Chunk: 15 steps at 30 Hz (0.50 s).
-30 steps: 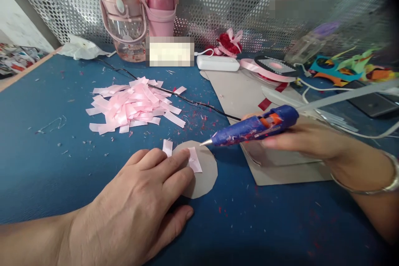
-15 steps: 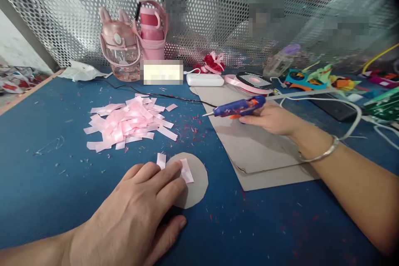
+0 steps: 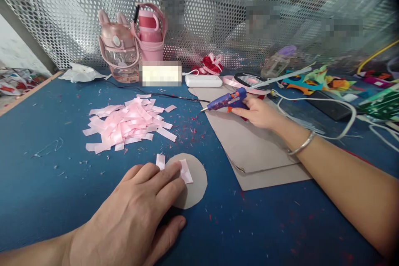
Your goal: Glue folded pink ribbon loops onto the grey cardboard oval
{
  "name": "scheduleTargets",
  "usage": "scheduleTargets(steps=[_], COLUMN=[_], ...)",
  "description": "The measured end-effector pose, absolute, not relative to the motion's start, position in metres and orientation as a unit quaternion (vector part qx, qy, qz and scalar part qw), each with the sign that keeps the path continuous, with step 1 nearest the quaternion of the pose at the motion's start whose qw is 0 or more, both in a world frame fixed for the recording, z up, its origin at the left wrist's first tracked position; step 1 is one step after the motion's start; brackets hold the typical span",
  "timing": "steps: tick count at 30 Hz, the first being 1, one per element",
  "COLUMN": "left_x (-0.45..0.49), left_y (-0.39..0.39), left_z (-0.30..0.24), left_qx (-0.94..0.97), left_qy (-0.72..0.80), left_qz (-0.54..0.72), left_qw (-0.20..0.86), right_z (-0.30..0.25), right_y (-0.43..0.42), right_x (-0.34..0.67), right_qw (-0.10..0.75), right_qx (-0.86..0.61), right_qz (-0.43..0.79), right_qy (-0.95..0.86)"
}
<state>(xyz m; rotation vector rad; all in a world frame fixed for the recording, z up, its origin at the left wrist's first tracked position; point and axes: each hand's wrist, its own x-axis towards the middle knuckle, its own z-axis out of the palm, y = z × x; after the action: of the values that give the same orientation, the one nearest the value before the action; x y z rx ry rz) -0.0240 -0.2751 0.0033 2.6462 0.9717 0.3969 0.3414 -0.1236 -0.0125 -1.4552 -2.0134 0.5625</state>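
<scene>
My left hand lies over a round grey cardboard disc, fingers stretched out and thumb apart. Its index fingertip touches a short piece of pink ribbon on the disc. Another small ribbon piece shows at the disc's left edge, partly behind the fingers. Farther off, my right hand is wrapped round a blue hot glue gun, its nozzle pointing left. A translucent glue stick juts from the gun's back. Left of the gun lies a heap of cut pink ribbon pieces.
Grey cardboard sheets lie under the gun. Behind stand a clear pink bottle and a pink tumbler against perforated metal. A white cable loops at right near a dark phone-like slab. A ribbon roll sits at the back.
My right hand has moved the glue gun a little left and farther back, closer over the cardboard sheets. My left hand stays in place on the disc.
</scene>
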Motion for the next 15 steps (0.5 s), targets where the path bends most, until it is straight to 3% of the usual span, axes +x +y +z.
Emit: scheduleTargets(steps=[10, 15], left_x=[-0.023, -0.024], left_y=[-0.275, -0.276], left_z=[0.002, 0.003], left_qx=[0.92, 0.922], left_qy=[0.336, 0.333], left_qz=[0.145, 0.139], left_qw=[0.142, 0.14], right_z=[-0.014, 0.012], right_y=[-0.127, -0.148], right_x=[0.339, 0.342], right_qw=[0.293, 0.191], right_qx=[-0.537, -0.658], right_qz=[0.224, 0.078], right_qy=[-0.759, -0.724])
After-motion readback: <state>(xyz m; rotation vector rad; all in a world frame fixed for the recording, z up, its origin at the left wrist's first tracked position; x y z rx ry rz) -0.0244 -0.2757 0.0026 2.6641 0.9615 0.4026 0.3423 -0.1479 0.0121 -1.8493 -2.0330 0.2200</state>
